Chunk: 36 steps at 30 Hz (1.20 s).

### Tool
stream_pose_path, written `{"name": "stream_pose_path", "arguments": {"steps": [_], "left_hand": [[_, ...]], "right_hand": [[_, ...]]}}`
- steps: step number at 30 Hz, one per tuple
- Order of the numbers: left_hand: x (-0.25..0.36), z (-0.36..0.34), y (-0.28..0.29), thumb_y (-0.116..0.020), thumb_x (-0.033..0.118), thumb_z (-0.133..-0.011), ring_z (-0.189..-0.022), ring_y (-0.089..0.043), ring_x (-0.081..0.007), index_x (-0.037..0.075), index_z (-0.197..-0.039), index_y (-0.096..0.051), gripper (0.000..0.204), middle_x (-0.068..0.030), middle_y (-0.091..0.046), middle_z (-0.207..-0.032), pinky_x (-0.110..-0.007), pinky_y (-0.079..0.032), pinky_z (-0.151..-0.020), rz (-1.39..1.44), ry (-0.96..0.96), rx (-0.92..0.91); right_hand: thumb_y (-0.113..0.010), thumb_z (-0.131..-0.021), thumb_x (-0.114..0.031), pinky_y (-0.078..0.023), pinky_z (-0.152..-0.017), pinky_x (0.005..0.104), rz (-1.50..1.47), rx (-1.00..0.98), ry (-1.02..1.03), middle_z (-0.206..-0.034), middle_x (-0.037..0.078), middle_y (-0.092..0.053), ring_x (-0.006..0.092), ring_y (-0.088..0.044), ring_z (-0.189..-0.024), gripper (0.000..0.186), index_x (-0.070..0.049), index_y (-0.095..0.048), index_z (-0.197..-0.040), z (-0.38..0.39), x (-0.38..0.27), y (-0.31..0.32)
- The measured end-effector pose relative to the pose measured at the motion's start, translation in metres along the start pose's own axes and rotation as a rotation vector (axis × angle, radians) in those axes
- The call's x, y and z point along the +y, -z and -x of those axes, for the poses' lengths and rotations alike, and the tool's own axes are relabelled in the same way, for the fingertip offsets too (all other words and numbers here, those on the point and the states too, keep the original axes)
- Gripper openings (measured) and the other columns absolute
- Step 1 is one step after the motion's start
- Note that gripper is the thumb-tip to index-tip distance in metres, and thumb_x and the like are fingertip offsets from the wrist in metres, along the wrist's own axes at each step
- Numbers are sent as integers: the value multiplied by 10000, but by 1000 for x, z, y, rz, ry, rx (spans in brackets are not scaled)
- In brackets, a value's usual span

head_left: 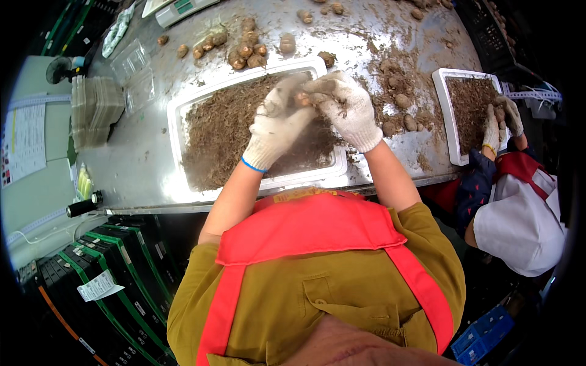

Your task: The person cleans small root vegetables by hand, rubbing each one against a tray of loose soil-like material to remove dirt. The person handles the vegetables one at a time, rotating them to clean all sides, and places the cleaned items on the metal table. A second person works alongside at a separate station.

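Above a white tray (173, 137) filled with brown fibrous peelings (217, 134), my two gloved hands are close together. My left hand (274, 125), in a white knit glove with a blue cuff edge, is closed around a small taro (301, 97), of which a reddish-brown part shows. The left fingers are somewhat blurred. Against the same taro, my right hand (351, 111) has its fingers curled and pinching, with bits of brown fibre stuck to the glove. Most of the taro is hidden by the fingers.
Beyond the tray lies a cluster of taros (247, 49); unpeeled ones (401, 101) lie among dirt to the right. A scale (183, 7) stands at the back, clear plastic containers (96, 110) at the left. A co-worker's gloved hands (491, 131) work over another white tray (448, 122).
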<state>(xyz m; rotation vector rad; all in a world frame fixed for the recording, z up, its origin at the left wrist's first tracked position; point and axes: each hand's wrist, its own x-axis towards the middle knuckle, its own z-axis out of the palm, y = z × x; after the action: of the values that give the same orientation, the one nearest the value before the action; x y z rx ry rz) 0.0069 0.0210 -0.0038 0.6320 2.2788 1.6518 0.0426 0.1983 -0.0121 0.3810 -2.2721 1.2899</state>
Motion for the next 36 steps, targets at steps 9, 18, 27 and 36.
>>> {"name": "stream_pose_path", "arguments": {"steps": [9, 18, 27, 36], "left_hand": [[-1, 1, 11, -675, 144, -878, -1129, -568, -185, 53, -1263, -588, 405, -87, -607, -1191, -335, -458, -996, 90, -45, -37], [0, 2, 7, -629, 144, -917, -1112, -590, -210, 35, -1307, -578, 408, -111, -612, -1208, -352, -483, -964, 360, 91, -81], [-7, 1, 19, -663, 70, -856, -1030, -590, -178, 38, -1300, -587, 452, -67, -617, -1147, -330, -484, -961, 73, 19, -107], [-15, -3, 19, -770, 236, -863, -1092, -586, -173, 24, -1430, -432, 693, -73, -600, -1214, -351, -482, -975, 467, 136, -116]], "right_hand": [[-605, -909, -167, -517, -698, 354, 125, -56, -443, -821, 151, -650, 265, -652, -760, 154, -24, -661, -922, 17, 56, -6], [-664, -876, -61, -526, -688, 343, 66, -36, -56, -849, 99, -665, 223, -659, -757, 236, -61, -706, -1108, 1, -4, -1], [-570, -952, -218, -541, -721, 341, 102, -106, -205, -920, 135, -700, 249, -683, -807, 242, -10, -682, -999, -2, 43, -3], [-599, -920, -232, -566, -755, 330, -276, -39, -308, -896, 146, -723, 211, -694, -804, 298, 33, -681, -1029, -2, -2, -5]]}}
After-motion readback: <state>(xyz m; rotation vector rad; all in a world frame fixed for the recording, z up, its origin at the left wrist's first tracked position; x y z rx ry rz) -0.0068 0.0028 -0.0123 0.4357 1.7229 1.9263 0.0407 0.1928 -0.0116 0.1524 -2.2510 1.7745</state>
